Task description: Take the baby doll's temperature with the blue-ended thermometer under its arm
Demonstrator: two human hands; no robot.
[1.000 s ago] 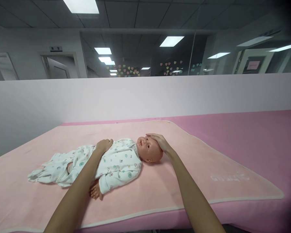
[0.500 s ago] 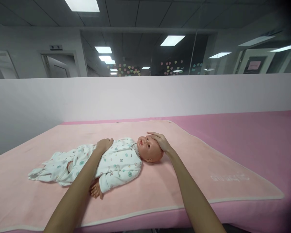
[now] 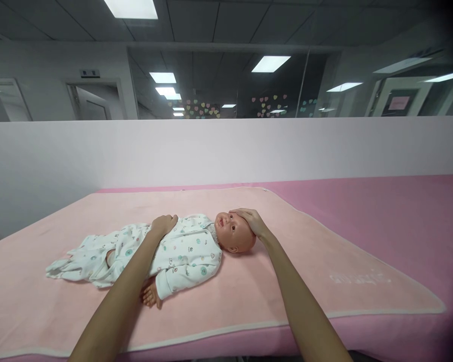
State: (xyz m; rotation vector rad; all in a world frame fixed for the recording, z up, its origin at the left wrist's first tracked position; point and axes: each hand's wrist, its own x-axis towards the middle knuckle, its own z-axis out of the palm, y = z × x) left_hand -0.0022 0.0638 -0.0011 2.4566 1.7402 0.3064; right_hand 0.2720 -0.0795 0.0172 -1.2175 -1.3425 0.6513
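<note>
A baby doll (image 3: 234,236) lies on its back on a peach blanket (image 3: 256,296), head toward the right and legs toward the left. It wears a white printed outfit (image 3: 189,251) with small coloured figures. Across the doll's belly rests my left hand (image 3: 164,224), lying flat on the cloth; part of its fingers is out of sight on the far side. My right hand (image 3: 251,220) is laid over the doll's forehead and crown, fingers stretched out and not gripping. One doll hand (image 3: 151,294) sticks out of the near sleeve, beside my left forearm.
Beneath the blanket is a pink padded surface (image 3: 411,221), showing at the right and along the front edge. A low white wall (image 3: 226,151) runs behind it. Farther back are a window with heart stickers (image 3: 202,109) and a doorway (image 3: 94,103).
My right hand's fingers have lowered slightly onto the doll's forehead. My left hand stays on the belly. The whole view has shifted a little.
</note>
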